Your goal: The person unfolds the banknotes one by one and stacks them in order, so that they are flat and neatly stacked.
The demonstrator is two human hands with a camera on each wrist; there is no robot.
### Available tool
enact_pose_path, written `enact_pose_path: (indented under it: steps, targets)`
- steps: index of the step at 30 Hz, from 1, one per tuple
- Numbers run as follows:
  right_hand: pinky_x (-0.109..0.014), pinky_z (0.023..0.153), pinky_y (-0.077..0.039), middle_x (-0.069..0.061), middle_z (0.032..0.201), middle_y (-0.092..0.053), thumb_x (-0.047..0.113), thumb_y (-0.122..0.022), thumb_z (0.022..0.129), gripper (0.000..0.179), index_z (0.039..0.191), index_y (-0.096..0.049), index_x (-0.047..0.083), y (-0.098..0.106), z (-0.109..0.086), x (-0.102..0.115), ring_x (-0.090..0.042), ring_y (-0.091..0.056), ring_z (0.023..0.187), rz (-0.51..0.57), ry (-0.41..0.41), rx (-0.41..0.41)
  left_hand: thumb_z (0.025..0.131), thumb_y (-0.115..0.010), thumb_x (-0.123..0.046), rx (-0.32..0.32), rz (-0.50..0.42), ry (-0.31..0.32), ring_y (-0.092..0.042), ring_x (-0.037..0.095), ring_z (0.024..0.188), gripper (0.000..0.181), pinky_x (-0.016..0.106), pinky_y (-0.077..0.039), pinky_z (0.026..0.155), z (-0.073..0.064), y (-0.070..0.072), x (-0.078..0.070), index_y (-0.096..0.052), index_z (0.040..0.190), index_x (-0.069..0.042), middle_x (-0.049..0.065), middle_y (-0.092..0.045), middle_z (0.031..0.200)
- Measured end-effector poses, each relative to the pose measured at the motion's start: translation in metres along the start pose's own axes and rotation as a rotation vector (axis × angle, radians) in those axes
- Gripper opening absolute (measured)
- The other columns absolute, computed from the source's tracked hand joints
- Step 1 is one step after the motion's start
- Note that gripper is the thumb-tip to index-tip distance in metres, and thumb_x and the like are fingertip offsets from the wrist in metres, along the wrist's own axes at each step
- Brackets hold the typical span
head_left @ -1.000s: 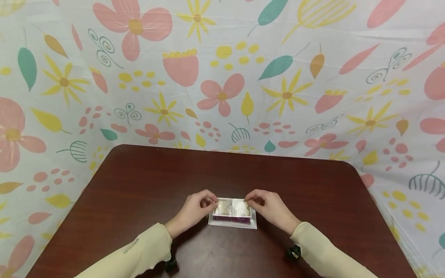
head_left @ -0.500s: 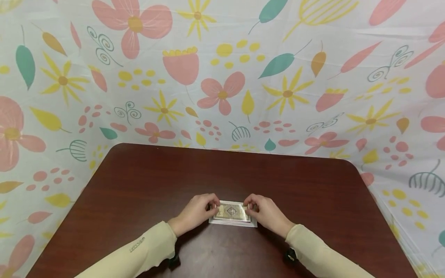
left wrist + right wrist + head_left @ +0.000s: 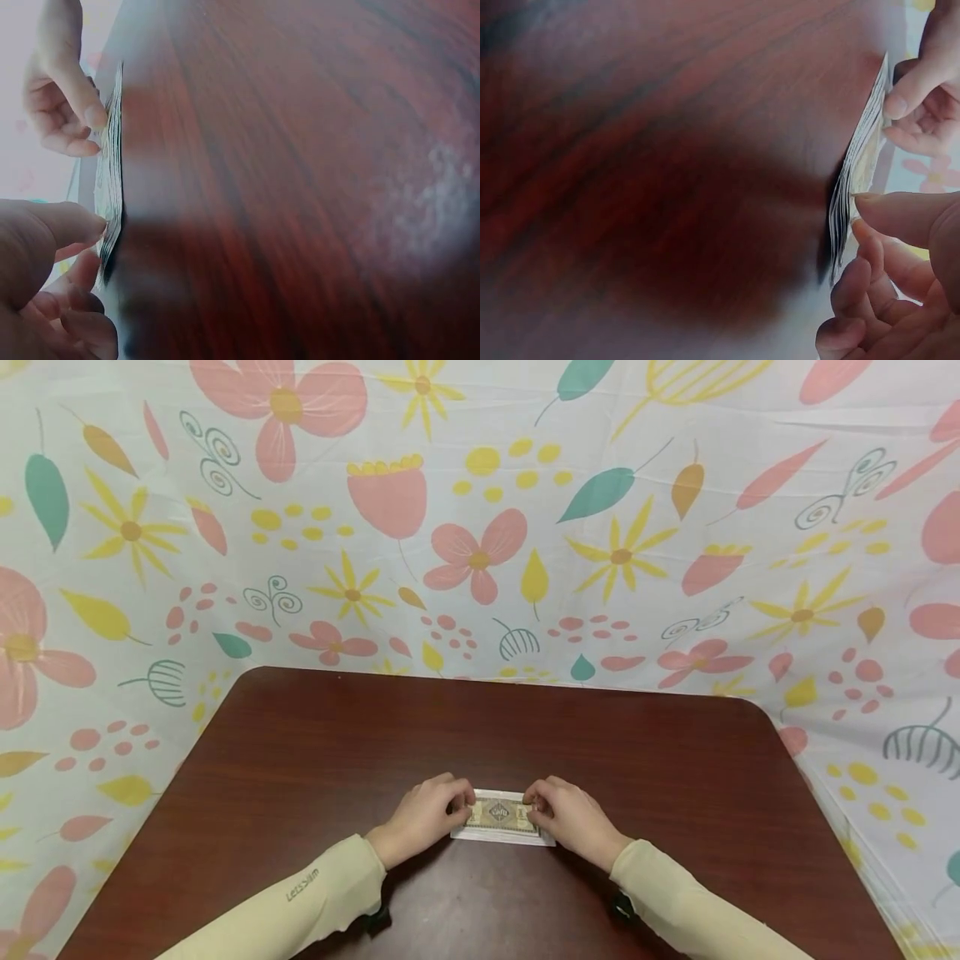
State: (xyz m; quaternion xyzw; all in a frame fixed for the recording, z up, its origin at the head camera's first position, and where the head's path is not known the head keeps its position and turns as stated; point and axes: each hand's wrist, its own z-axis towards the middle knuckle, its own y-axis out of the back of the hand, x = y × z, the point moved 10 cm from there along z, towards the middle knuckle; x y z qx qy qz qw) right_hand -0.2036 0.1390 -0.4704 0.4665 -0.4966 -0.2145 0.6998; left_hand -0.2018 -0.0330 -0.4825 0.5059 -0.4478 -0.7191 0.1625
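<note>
A tan printed banknote with a dark diamond emblem lies flat on a thin stack of pale sheets or clear sleeves, whose white border shows around it. My left hand pinches the note's left end between thumb and fingertips. At the opposite end, my right hand pinches it the same way. Both wrist views show the stack edge-on, its many thin layers slightly fanned, with thumbs at the top layer. The exact contact under the fingertips is partly hidden.
A dark reddish-brown wooden table with rounded far corners carries the stack near its front middle. Behind and beside it hangs a white cloth printed with flowers and leaves. A dark band sits at each wrist below the sleeves.
The held banknote has come down onto the stack, covering the purple note that showed beneath it a second ago. Both hands lowered with it and moved slightly toward each other.
</note>
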Motion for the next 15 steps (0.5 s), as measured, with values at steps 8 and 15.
enact_pose_path:
  steps: [8,15]
  targets:
    - [-0.024,0.061,-0.044,0.008,0.082,-0.054,0.010,-0.082,0.089,0.016,0.100,-0.071,0.015,-0.002,0.001,-0.002,-0.001,-0.049,0.068,0.012,0.004,0.016,0.098,-0.073,-0.015,-0.013,0.005,0.017,-0.048,0.004,0.063,0.006,0.026,-0.043,0.057,-0.002,0.001,0.002,-0.071,0.102,-0.018,-0.008,-0.056,0.084]
    - [-0.024,0.064,-0.046,0.010,0.083,-0.055,0.009,-0.076,0.094,0.010,0.102,-0.072,0.014,0.017,-0.004,-0.011,-0.003,-0.051,0.071,0.107,0.033,-0.078,0.101,-0.070,-0.019,-0.115,-0.032,0.059,-0.055,0.004,0.069,0.006,0.027,-0.047,0.064,-0.008,0.018,0.009,-0.074,0.101,-0.015,-0.011,-0.059,0.083]
